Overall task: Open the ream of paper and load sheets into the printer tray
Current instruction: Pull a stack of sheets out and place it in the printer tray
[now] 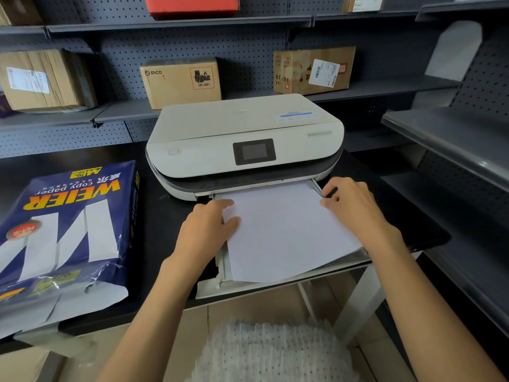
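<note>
We are looking down at a white printer (245, 139) sitting on a black table (154, 230), its paper tray (220, 285) pulled out toward us over the table's front edge. A stack of white sheets (286, 232) is lying in the tray, its far end reaching under the printer body and its near edge tilting slightly across the tray. Our left hand (206, 227) is gripping the stack's left edge, thumb lying on top of the sheets and fingers curling at the side. Our right hand (352, 205) is resting on the stack's right edge near the tray's side guide, fingers bent over the paper; we cannot tell whether they are pinching it or only pressing. The blue ream of paper (63, 235) is lying well to the left on the table, its wrapper torn open at the near end, white sheets showing there. Behind the printer, cardboard boxes (180, 82) are standing on grey pegboard shelves (385, 86).
</note>
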A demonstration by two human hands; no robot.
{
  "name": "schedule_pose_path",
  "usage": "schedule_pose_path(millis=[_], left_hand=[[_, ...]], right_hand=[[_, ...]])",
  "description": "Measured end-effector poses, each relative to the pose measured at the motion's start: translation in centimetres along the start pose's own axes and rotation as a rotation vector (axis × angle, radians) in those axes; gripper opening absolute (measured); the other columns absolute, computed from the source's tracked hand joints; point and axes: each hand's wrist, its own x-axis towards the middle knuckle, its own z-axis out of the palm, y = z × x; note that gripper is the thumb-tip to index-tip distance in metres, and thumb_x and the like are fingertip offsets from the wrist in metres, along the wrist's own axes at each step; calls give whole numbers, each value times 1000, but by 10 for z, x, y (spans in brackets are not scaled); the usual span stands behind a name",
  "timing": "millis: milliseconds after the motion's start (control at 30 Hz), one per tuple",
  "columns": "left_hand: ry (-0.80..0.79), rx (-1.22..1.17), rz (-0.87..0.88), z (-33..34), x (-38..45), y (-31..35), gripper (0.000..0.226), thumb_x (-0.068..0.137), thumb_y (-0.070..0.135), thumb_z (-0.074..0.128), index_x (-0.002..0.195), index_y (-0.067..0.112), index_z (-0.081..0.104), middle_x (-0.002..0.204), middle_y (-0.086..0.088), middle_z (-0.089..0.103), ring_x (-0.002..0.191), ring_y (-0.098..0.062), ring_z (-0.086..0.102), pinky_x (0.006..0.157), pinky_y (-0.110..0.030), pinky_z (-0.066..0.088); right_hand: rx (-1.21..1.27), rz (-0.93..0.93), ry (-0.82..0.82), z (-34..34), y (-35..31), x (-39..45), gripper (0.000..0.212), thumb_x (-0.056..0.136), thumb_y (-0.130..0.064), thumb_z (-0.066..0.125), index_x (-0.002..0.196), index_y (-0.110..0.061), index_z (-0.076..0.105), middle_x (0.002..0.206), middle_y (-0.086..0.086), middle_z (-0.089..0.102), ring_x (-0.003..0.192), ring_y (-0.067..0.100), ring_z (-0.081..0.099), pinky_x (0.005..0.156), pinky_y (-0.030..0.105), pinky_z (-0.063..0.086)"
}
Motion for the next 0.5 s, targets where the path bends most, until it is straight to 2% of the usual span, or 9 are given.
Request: schedule_pose_path(millis=[267,367,500], left_hand=[[12,146,15,6,8,2,42,95,38,53,137,31,53,106,-9,66,96,-29,62,75,-34,47],[39,209,31,8,11,4,38,96,37,50,134,33,54,105,-8,67,97,-29,62,76,-34,47],[72,224,36,10,15,1,34,97,37,49,129,33,57,100,-6,67,92,-28,63,74,-33,47]], right_hand=[[-93,4,48,7,0,7,21,94,-26,65,113,-19,62,105,7,69,92,28,66,69,33,45],[-65,-5,68,9,-1,10,21,94,-24,65,114,-16,62,103,8,69,83,25,62,67,32,44],[-24,-16,86,13,-1,13,21,94,-22,65,113,-12,63,98,10,68,83,26,64,67,33,49]])
